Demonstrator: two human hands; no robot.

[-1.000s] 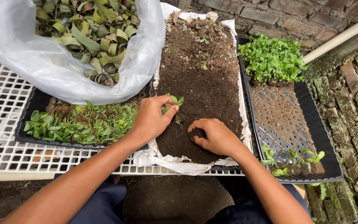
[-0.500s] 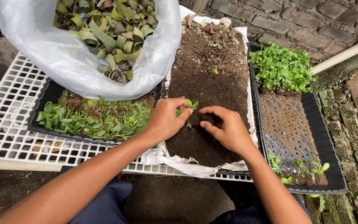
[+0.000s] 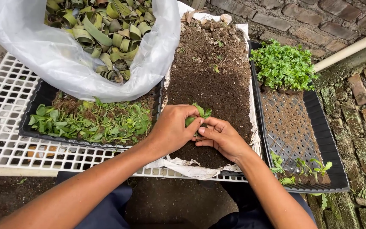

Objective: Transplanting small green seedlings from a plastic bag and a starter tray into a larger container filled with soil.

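A brick floor (image 3: 361,106), mossy in its joints, fills the right and top of the frame, with one pale pipe (image 3: 352,47) slanting across the upper right corner. On the left a white lattice table (image 3: 1,110) carries the work. Three trays sit side by side: a black tray (image 3: 39,99) at left holding a heap of loose green leaves (image 3: 90,123), a middle tray lined with white sheeting (image 3: 170,163) and filled with dark soil (image 3: 217,85), and a black perforated tray (image 3: 314,127) at right. One clear plastic bag (image 3: 64,63) in the upper left is packed with curled green leaf strips (image 3: 102,29). The right tray has one dense clump of small green plants (image 3: 282,63) at its far end and a few sprouts (image 3: 306,167) at its near end.

At centre frame, both hands meet over the soil. The left hand (image 3: 172,129) is pinched closed on one seedling (image 3: 201,113), which stands just above the soil with a few small, bright green leaves poking above the fingertips. The right hand (image 3: 221,138) is curled, its fingertips touching the left hand's at the seedling's base; whether it also grips the stem cannot be told.
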